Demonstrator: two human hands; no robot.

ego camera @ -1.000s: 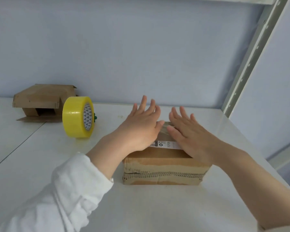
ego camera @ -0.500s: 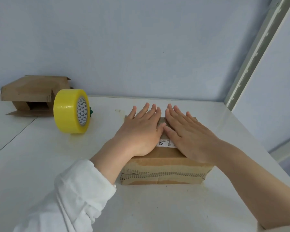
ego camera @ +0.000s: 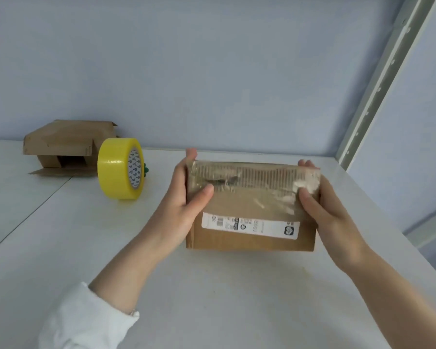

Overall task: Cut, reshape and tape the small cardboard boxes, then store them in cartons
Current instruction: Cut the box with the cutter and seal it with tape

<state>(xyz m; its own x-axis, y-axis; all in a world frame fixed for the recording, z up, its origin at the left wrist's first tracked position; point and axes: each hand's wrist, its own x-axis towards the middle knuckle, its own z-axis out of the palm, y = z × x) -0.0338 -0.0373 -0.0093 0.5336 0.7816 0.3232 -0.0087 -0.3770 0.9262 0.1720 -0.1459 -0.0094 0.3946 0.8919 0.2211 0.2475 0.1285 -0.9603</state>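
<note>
Your left hand (ego camera: 184, 210) grips the cardboard box (ego camera: 252, 238) at its left end, thumb curled onto the taped face | your right hand (ego camera: 322, 210) clamps the right end likewise | box held between both palms, label facing you | yellow tape roll (ego camera: 121, 170) stands well left.

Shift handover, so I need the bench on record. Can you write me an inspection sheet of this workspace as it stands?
Surface: white table, with a seam line running across its left part.
Job's things: taped cardboard box tipped up, white label facing the camera; yellow tape roll on edge to its left; second cardboard box, flap open, at back left.
Clutter: small green thing behind the roll, mostly hidden.
Grippers: left hand grips the box's left end, right hand its right end.
Cables: nothing seen.
Surroundings: pale blue wall; perforated metal upright at right.
</note>
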